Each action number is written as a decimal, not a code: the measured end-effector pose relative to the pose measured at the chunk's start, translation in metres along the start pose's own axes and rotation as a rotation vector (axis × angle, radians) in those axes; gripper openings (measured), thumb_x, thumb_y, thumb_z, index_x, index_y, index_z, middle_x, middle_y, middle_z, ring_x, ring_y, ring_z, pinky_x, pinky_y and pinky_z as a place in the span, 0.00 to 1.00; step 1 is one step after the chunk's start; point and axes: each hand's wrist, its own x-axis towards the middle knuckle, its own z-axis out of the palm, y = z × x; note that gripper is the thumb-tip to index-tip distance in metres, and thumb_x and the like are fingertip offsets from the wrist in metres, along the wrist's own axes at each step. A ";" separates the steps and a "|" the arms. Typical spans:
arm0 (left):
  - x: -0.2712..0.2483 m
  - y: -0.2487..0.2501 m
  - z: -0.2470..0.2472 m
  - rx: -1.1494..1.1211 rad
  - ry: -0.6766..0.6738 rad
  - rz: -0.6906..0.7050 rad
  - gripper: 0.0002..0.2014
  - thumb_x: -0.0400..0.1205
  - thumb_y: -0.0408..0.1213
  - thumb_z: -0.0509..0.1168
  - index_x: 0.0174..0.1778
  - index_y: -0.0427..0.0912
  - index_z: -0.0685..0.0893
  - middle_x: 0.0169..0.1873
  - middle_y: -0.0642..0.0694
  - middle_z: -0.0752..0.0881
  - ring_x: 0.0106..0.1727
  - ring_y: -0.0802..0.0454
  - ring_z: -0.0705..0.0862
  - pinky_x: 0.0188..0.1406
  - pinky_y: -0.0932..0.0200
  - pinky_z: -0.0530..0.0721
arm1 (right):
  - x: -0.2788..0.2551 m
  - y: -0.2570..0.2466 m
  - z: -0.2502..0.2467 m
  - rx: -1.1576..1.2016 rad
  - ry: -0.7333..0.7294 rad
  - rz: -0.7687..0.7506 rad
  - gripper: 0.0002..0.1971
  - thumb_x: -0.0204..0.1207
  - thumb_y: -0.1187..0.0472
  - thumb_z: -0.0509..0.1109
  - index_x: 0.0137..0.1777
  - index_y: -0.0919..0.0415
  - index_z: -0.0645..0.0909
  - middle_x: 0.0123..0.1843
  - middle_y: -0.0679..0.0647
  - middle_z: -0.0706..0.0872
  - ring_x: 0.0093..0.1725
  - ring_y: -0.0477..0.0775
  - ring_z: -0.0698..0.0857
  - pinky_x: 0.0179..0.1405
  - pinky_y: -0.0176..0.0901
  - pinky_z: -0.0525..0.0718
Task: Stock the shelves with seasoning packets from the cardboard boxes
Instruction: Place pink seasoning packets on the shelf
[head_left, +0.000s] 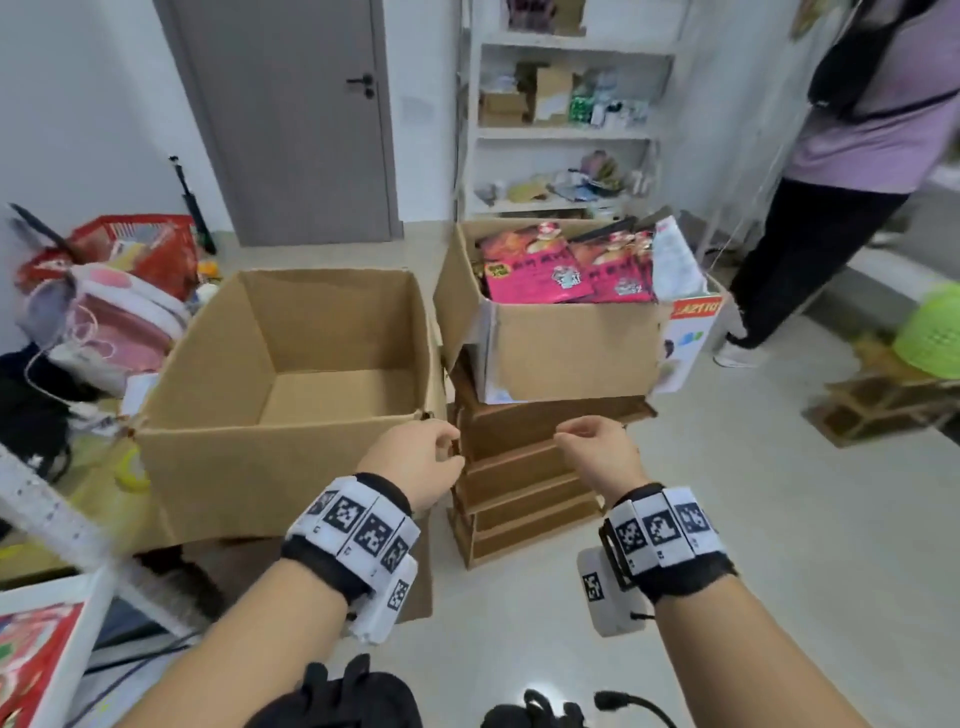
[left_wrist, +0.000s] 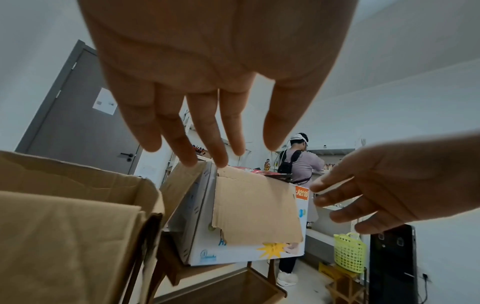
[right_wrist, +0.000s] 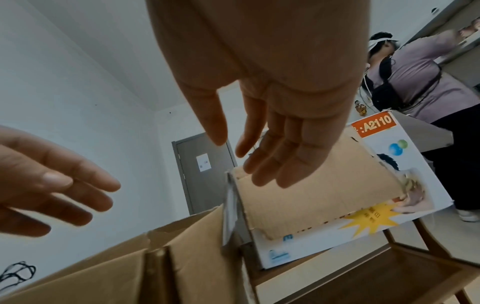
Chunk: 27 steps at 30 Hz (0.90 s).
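A cardboard box (head_left: 571, 348) full of pink seasoning packets (head_left: 540, 270) stands on a stack of brown wooden stools (head_left: 524, 483). To its left stands a larger cardboard box (head_left: 234, 447) with nothing inside. My left hand (head_left: 421, 457) hovers in front of the stools by the empty box's corner, fingers relaxed and holding nothing. My right hand (head_left: 597, 452) hangs beside it, just below the full box (right_wrist: 311, 195), also holding nothing. In the wrist views both hands (left_wrist: 202, 123) (right_wrist: 259, 148) show loose, spread fingers. White shelves (head_left: 566, 135) stand behind the boxes.
A person in a purple shirt (head_left: 862, 130) stands at the right by another shelf. A red basket (head_left: 140, 249) and pink bags lie at the left, a green basket (head_left: 930, 332) at the right. A grey door (head_left: 291, 119) is behind.
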 end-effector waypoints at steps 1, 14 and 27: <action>0.021 0.008 0.004 -0.011 0.007 -0.001 0.18 0.79 0.45 0.63 0.66 0.51 0.78 0.62 0.52 0.82 0.63 0.52 0.79 0.62 0.58 0.76 | 0.020 0.002 -0.008 -0.012 -0.006 0.005 0.06 0.73 0.59 0.68 0.48 0.55 0.85 0.47 0.51 0.87 0.50 0.53 0.85 0.55 0.49 0.84; 0.197 0.047 -0.017 -0.147 0.221 0.069 0.12 0.78 0.42 0.65 0.58 0.55 0.82 0.52 0.59 0.83 0.54 0.62 0.79 0.54 0.68 0.73 | 0.220 -0.049 -0.049 -0.088 0.014 -0.171 0.09 0.76 0.61 0.66 0.54 0.59 0.84 0.48 0.51 0.85 0.49 0.50 0.81 0.50 0.42 0.76; 0.368 0.102 -0.054 0.420 -0.216 0.062 0.14 0.82 0.43 0.55 0.39 0.39 0.80 0.39 0.44 0.82 0.44 0.47 0.81 0.35 0.60 0.76 | 0.308 -0.042 -0.094 -0.456 0.310 0.079 0.19 0.71 0.60 0.72 0.61 0.64 0.75 0.59 0.63 0.78 0.56 0.63 0.80 0.57 0.49 0.78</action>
